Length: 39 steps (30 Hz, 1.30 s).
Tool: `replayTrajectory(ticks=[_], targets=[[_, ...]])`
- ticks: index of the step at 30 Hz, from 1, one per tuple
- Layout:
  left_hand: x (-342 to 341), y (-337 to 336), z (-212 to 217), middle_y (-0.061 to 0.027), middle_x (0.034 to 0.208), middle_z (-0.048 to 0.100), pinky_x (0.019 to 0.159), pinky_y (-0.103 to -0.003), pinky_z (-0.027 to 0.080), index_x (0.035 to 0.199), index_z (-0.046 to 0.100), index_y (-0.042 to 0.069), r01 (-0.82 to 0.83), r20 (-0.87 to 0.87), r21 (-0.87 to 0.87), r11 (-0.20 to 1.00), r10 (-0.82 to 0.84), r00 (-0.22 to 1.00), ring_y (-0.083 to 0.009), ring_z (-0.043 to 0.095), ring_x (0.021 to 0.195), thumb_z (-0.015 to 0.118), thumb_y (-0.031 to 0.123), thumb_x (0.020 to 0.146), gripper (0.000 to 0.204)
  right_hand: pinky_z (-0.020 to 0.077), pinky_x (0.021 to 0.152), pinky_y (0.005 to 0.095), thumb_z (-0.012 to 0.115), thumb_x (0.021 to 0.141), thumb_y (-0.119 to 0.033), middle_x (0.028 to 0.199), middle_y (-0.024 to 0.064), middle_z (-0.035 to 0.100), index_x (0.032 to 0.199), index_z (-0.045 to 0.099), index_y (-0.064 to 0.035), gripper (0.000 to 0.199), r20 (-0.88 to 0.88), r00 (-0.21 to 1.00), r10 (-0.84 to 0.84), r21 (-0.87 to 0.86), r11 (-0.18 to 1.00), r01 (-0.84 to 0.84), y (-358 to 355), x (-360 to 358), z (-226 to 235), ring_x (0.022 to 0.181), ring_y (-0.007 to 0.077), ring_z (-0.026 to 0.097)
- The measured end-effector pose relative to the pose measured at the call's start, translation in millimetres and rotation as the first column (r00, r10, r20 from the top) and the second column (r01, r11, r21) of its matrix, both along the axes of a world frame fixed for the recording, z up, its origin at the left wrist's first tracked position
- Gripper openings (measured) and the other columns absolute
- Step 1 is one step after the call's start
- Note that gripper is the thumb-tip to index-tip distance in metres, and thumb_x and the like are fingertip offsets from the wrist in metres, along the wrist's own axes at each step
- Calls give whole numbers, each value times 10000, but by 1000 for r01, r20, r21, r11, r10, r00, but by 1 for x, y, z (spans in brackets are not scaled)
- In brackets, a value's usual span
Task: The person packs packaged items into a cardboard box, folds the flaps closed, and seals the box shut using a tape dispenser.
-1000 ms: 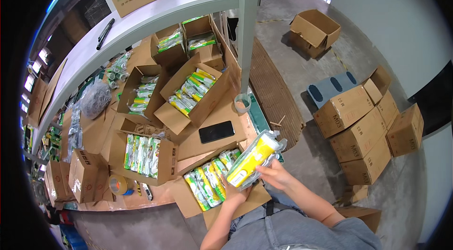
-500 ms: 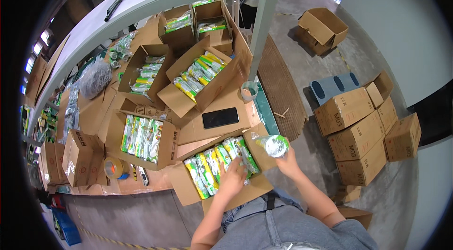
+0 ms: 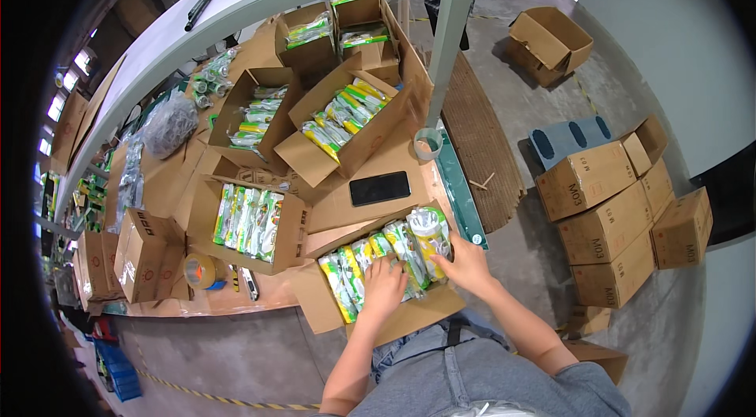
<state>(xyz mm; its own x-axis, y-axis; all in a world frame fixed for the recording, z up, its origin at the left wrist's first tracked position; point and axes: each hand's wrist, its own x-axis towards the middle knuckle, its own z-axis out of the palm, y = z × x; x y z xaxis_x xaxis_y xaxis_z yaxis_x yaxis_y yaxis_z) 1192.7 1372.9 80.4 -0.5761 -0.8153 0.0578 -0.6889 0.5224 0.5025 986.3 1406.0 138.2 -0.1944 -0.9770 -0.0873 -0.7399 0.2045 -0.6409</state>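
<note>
Carefully press the green-and-yellow packets (image 3: 370, 255) flat with the spread left hand (image 3: 383, 289) while the right hand (image 3: 465, 263), curled around the end packet (image 3: 431, 229), seats it upright in the carton (image 3: 409, 316).

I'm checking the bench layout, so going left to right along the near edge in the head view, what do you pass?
Brown tape roll → open box of green packets → left hand → right hand, both in the nearest box → stacked cartons on the floor.
</note>
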Motion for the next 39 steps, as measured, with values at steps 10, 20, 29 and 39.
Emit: replayTrajectory(ticks=[10,20,29,39], targets=[[4,-14,-25,-125,1095,594,814,-349,475,1155,595,40,-94,-467,458,884,329,821,-244,583,940,513,231,965,282,513,845,426,616,814,-123,1084,110,658,1088,592,-82,278,-19,881,472,-598,702,-388,-11,3,17,1001,315,633],[-19,-6,-37,-137,1122,609,870,-340,461,1200,530,-25,73,-420,611,789,245,874,-222,581,923,486,255,991,353,362,1065,495,608,727,-169,1021,60,610,816,656,-92,128,-693,306,653,-58,372,-926,-41,-15,-35,1191,237,512],[12,5,-8,-206,1117,573,883,-407,466,1194,551,-27,36,-285,360,932,73,956,-364,571,1031,549,235,933,369,553,527,362,553,836,-137,888,127,582,1339,446,-38,524,-535,749,391,184,919,-349,-8,35,-21,742,267,659],[12,-102,83,-191,1017,664,797,-353,520,1197,581,-12,-77,-363,237,969,161,918,-280,672,918,571,203,938,337,513,477,302,532,829,-134,813,131,607,1314,470,-58,495,-762,607,224,115,970,-213,-5,69,-106,653,210,637]])
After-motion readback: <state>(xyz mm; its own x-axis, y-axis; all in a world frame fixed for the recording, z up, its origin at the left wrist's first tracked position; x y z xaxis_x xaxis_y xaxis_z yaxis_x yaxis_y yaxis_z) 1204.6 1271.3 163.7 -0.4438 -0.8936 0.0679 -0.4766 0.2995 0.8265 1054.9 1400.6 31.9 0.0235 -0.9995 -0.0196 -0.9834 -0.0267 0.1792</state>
